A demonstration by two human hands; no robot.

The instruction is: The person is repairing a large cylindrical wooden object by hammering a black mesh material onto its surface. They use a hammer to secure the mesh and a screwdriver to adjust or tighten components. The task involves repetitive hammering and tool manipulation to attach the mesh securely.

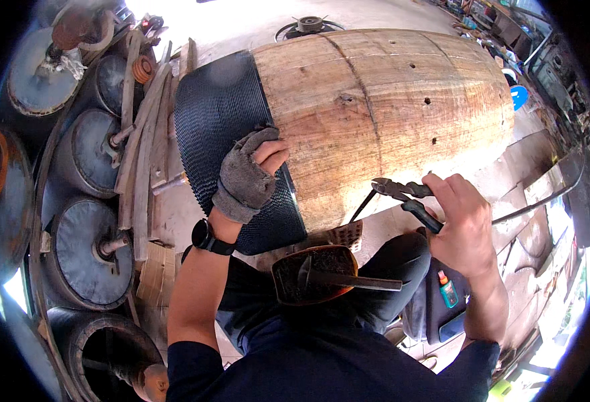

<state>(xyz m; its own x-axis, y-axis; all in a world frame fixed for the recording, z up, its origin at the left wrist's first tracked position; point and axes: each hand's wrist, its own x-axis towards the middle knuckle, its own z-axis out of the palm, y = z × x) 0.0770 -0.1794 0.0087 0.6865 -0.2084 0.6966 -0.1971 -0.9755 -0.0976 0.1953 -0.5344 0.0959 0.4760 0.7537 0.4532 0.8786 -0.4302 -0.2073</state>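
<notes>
A large barrel-shaped wooden drum body (388, 107) lies on its side in front of me. Dark, finely ridged strips form a black band (221, 107) around its left end. My left hand (248, 174), in a grey glove with bare fingertips, presses at the band's right edge with bent fingers; anything beneath them is hidden. My right hand (459, 221) grips pliers (402, 194) by their dark handles, below the drum's near side. A thin black strip (363, 206) slants down from the jaws. Across a bowl of dark bits (285, 285) at my lap lies a hammer (355, 281).
Several round drums (84, 251) line the left side, with long wooden slats (149, 147) leaning beside them. A small green bottle (448, 293) is by my right leg. Behind the wooden body sits a wheel-like part (309, 25). Clutter runs along the right.
</notes>
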